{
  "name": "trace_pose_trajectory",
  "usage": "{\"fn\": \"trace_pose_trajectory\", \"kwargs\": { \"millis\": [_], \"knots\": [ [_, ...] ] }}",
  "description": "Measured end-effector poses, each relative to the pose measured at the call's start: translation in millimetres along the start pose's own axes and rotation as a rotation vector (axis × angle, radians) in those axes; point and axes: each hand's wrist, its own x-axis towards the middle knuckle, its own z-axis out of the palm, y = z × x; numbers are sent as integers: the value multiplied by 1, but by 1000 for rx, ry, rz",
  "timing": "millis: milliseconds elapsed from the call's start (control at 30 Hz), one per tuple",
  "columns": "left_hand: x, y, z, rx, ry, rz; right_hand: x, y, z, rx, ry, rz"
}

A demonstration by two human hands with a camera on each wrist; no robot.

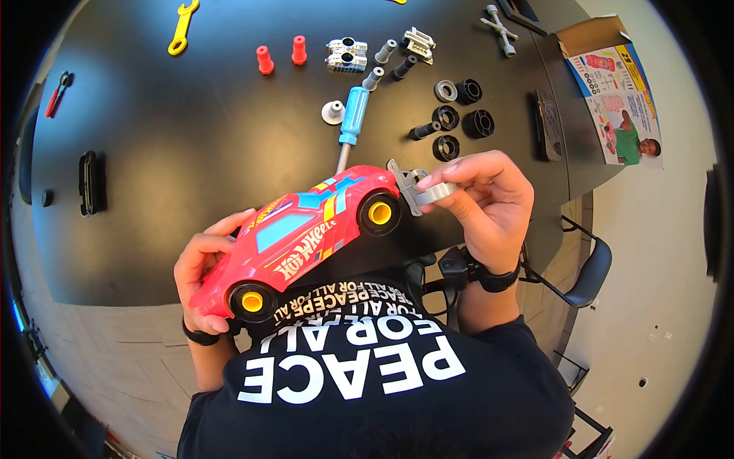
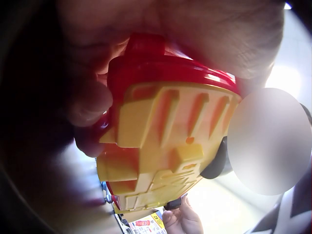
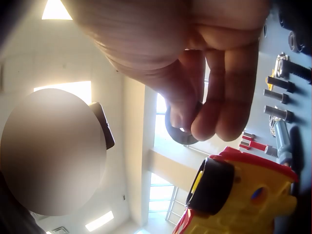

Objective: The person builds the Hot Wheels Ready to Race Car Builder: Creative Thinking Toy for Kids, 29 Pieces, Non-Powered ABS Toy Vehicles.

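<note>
A red toy car (image 1: 294, 233) with yellow-hubbed black wheels is held above the table's near edge, side toward the head camera. My left hand (image 1: 205, 264) grips its left end, fingers behind and thumb in front; its yellow underside (image 2: 170, 141) faces the left wrist camera. At the car's other end my right hand (image 1: 497, 203) pinches a grey ring (image 1: 436, 193) between thumb and fingers. A grey bracket-like piece (image 1: 405, 189) stands between the ring and the car's end. In the right wrist view, fingers partly cover the ring (image 3: 174, 129).
Beyond the car lies a blue-handled screwdriver (image 1: 353, 115). Black wheel rings (image 1: 479, 123), red pegs (image 1: 299, 50) and a chrome engine piece (image 1: 346, 56) lie farther back. A yellow wrench (image 1: 182, 29) is at far left, a printed box (image 1: 612, 92) at right.
</note>
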Motion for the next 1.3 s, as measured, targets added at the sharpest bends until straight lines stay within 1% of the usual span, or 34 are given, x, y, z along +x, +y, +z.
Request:
{"fn": "trace_pose_trajectory", "kwargs": {
  "millis": [133, 200, 233, 300, 333, 400, 433, 467, 533, 567, 600, 667, 700, 767, 900, 1000, 1067, 1100, 1167, 1233, 1300],
  "knots": [
    [-1, 2, -2, 18, -10, -8, 9, 1, 2, -85, -50, -49],
    [-1, 0, -1, 7, 3, -6, 13, 3, 8, -83, -10, -188],
    [-1, 0, -1, 7, 1, -7, 12, 1, 9, -83, -8, -188],
    [-1, 1, -1, 11, -2, -1, 9, -7, 12, 26, 30, -66],
    [-1, 1, -1, 12, -3, -3, 9, -10, 14, 27, 32, -65],
    [-1, 1, 0, 18, 16, -7, 11, -16, 19, -194, -16, -58],
    [-1, 1, 1, 18, 13, -10, 14, -23, 17, -385, -100, -108],
    [0, 1, 2, 23, 17, -5, 17, -25, 18, -385, -95, -107],
    [0, 1, 3, 27, 19, -2, 21, -27, 21, -561, -173, -226],
    [-1, 2, 4, 28, 34, -7, 22, -30, 22, -577, -165, -183],
    [-1, 2, 5, 28, 49, -11, 22, -29, 22, -576, -162, -182],
    [0, 1, 4, 32, 44, -7, 24, -28, 22, -626, -240, -220],
    [-1, 1, 3, 35, 42, -2, 26, -30, 23, -624, -239, -220],
    [0, 1, 4, 37, 44, -2, 32, -36, 27, -754, -283, -256],
    [0, 2, 2, 43, 30, -5, 32, -35, 32, -741, -271, -228],
    [-1, 1, 1, 36, 21, 1, 32, -34, 31, -716, -309, -182],
    [-1, 0, 0, 33, 17, 3, 32, -33, 34, -622, -289, -93],
    [-1, 0, -1, 31, 12, 6, 32, -32, 33, -622, -287, -92],
    [0, 1, -1, 38, 1, 9, 35, -30, 31, -643, -364, -131],
    [0, 2, 0, 44, -9, 13, 36, -25, 29, -642, -373, -150],
    [-1, 3, 3, 33, 54, -25, 35, -24, 29, -641, -384, -170]
  ]
}}
